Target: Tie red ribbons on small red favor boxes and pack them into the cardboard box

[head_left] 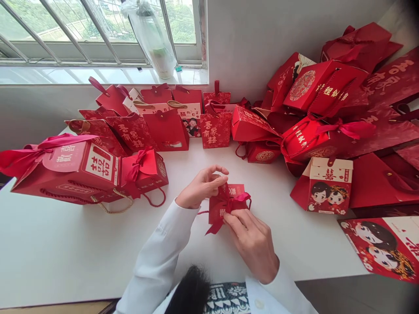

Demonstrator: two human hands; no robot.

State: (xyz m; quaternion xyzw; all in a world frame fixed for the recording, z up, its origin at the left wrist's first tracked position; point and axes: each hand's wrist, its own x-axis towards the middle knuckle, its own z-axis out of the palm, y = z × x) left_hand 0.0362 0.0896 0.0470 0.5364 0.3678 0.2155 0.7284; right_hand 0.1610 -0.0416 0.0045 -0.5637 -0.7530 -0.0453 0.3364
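At a white table (pixel 59 248) beneath a window (pixel 98 30), I count two hands on one small red box (pixel 218 205), held above the tabletop. The left hand (pixel 199 187) is raised, its fingertips pinching the box's top edge, with a white sleeve (pixel 157 248) angling in from below. The right hand (pixel 252 244) sits lower, its fingers curled and pressed onto a red ribbon (pixel 229 208) tied in a bow across the box. From my remote seat I count two ribboned boxes to the left, one large box (pixel 65 174) and one small box (pixel 144 172). About ten red bags (pixel 163 131) stand along the wall. The heap (pixel 337 100) at right is too tangled to count. Beside it are two cartoon-couple pieces: a box (pixel 324 187) and a flat card (pixel 381 248).
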